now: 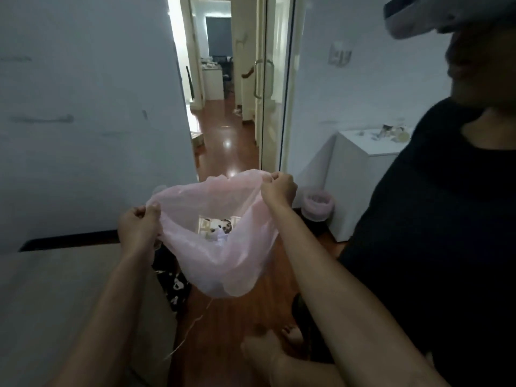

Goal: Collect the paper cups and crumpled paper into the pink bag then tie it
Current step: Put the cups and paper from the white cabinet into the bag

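Observation:
A thin pink plastic bag [223, 255] hangs in the air in front of me with its mouth stretched wide. My left hand [138, 224] grips the near left rim. My right hand [279, 188] grips the far right rim. Down inside the bag lie patterned paper cups [216, 226] together with some pale crumpled paper. A loose pink string trails from the bag's bottom toward the floor.
Another person in a dark shirt [435, 233] stands close on my right, one hand [262, 350] low by the floor. A white wall [83, 121] is at left, an open doorway [231, 107] ahead. A small bin with a pink liner [318, 205] sits beside a white cabinet [357, 174].

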`<state>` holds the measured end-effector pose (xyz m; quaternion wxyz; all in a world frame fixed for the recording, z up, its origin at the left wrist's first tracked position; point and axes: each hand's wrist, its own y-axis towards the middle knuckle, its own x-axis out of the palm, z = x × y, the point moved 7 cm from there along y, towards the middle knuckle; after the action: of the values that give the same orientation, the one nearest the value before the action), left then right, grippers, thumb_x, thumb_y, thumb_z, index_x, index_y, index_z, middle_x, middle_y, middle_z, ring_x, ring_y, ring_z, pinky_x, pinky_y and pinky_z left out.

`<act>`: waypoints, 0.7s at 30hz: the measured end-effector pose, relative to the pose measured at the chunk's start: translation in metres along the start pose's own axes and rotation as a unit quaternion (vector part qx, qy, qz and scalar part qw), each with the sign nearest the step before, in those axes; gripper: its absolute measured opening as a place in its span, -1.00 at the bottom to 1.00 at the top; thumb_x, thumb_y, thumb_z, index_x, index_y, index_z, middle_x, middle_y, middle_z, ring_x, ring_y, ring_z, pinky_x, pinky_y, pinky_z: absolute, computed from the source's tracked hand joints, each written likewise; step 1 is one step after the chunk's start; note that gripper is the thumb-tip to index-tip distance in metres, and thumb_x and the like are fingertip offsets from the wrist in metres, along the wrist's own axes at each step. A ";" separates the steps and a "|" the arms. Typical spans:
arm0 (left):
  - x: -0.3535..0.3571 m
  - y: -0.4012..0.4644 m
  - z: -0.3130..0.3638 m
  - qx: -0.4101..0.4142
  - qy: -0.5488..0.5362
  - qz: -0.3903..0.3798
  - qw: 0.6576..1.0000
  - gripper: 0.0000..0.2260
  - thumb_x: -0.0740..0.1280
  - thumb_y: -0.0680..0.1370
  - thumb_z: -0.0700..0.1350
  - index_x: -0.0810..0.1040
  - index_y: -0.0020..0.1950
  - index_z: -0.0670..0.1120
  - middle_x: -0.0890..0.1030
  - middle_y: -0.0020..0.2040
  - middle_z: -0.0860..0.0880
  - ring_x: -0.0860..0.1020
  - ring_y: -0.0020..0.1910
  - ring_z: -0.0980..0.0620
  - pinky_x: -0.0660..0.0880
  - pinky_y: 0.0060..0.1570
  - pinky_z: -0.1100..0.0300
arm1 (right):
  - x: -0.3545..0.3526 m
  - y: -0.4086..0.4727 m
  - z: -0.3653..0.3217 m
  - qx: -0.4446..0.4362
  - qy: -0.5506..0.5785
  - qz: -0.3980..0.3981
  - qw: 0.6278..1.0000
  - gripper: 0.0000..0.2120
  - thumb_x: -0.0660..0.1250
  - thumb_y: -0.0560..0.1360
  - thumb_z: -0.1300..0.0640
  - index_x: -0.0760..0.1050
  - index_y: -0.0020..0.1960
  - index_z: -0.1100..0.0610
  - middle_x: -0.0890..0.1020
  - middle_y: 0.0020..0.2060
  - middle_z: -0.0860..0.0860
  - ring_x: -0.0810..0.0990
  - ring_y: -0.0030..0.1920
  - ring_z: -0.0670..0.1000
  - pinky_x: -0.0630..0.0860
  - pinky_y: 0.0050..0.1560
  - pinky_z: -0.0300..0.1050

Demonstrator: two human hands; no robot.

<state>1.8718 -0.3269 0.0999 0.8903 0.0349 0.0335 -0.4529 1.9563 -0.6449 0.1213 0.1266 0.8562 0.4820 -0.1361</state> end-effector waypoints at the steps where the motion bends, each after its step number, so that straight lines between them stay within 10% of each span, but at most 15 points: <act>1: 0.009 0.008 0.001 -0.011 -0.001 -0.007 1.000 -0.76 0.31 0.58 -0.06 0.58 0.08 -0.24 0.63 -0.01 -0.25 0.62 -0.09 -0.20 0.58 0.00 -0.17 | 0.002 0.011 0.000 0.002 -0.008 0.000 1.000 -0.89 0.31 0.53 0.13 0.58 -0.12 0.13 0.66 -0.10 0.11 0.55 -0.16 0.09 0.35 -0.17 -0.21; 21: 0.065 0.078 0.044 0.056 0.030 0.086 0.994 -0.77 0.31 0.57 -0.08 0.57 0.05 -0.24 0.59 -0.05 -0.17 0.54 -0.10 -0.06 0.53 -0.02 0.01 | 0.035 0.128 -0.012 -0.025 -0.010 -0.073 0.997 -0.85 0.30 0.50 0.15 0.63 -0.15 0.16 0.64 -0.15 0.04 0.61 -0.11 0.10 0.55 -0.07 -0.14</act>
<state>1.9742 -0.3374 0.1406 0.9211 0.1014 0.0318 -0.3746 2.0854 -0.6776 0.1308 0.1431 0.8138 0.5452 -0.1415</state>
